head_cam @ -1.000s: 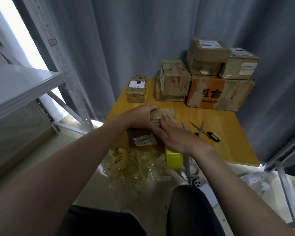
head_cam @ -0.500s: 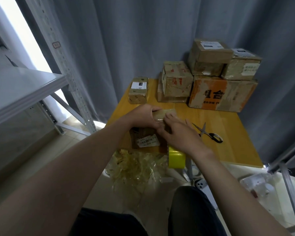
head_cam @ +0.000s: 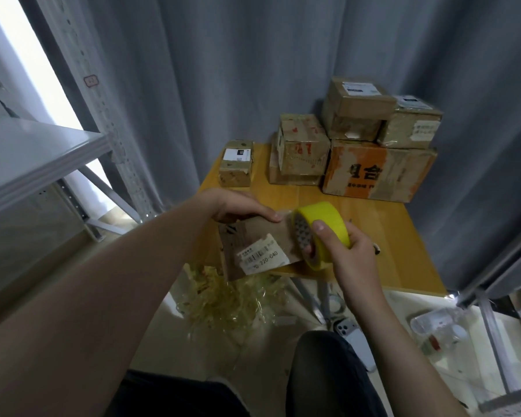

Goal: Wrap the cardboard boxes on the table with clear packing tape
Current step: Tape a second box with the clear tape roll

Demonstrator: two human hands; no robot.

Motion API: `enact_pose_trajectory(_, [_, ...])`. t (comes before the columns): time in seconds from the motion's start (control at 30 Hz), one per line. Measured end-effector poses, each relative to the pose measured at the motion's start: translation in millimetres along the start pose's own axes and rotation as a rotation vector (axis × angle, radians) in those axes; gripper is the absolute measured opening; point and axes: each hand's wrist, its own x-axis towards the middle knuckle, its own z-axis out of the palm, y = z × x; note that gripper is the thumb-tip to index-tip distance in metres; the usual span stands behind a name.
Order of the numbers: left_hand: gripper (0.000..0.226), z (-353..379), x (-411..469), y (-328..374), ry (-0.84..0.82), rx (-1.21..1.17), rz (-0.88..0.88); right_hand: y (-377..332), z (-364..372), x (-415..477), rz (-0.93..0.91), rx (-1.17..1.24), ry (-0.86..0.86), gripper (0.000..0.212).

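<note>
The tape roll (head_cam: 325,233) is bright yellow, its inner core dotted with a dark honeycomb-like pattern, and the held box (head_cam: 262,233) is plain brown cardboard with a white label (head_cam: 263,257) printed in black bars and digits. On the honey-orange wooden table (head_cam: 397,236), the large box (head_cam: 373,173) is orange with pale worn patches and bold black characters, the middle box (head_cam: 303,149) is tan with red scrawls, and the small box (head_cam: 236,165) is tan with a white sticker. The curtain (head_cam: 223,70) is blue-grey, the shelf (head_cam: 27,158) pale grey, and the heap of tape scraps (head_cam: 223,299) a glossy straw yellow.
</note>
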Motion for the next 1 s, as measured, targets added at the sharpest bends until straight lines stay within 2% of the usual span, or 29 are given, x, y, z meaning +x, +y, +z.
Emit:
enact_pose_trajectory(0.07, [0.068,-1,-1,-3,0.063,0.071,0.004,-4,5,15,-0.012,-0.034,0.007,0.022])
enact_pose_trajectory(0.17, [0.046,-1,-6,2,0.389,0.319,0.13,2,18,37,-0.028,-0.089,-0.005,0.033])
enact_pose_trajectory(0.2, [0.043,2,-10,6,0.44,0.389,0.169,5,24,43,-0.035,-0.092,0.0,0.035])
enact_pose_trajectory(0.27, [0.043,18,-15,15,0.365,0.424,0.209,10,34,53,-0.05,-0.089,0.028,0.033])
enact_pose_trajectory(0.33, [0.06,43,-10,14,0.298,0.494,0.194,12,40,60,-0.064,-0.095,0.046,0.033])
enact_pose_trajectory(0.4, [0.087,62,6,1,0.446,0.633,0.177,12,42,63,-0.063,-0.103,0.048,0.035])
enact_pose_trajectory(0.47, [0.09,69,17,-10,0.612,0.648,0.198,10,41,64,-0.042,-0.121,0.031,0.038])
enact_pose_trajectory(0.6, [0.092,62,21,-14,0.633,0.587,0.261,-10,35,62,-0.01,-0.227,0.014,0.048])
enact_pose_trajectory(0.73, [0.096,55,25,-16,0.653,0.585,0.258,-26,27,42,0.032,-0.174,0.06,0.056])
enact_pose_trajectory(0.9, [0.105,48,23,-14,0.603,0.614,0.269,-3,21,-6,0.125,-0.142,0.016,0.055])
enact_pose_trajectory(1.0, [0.103,49,21,-14,0.599,0.624,0.275,20,19,-30,0.213,-0.141,0.031,0.052])
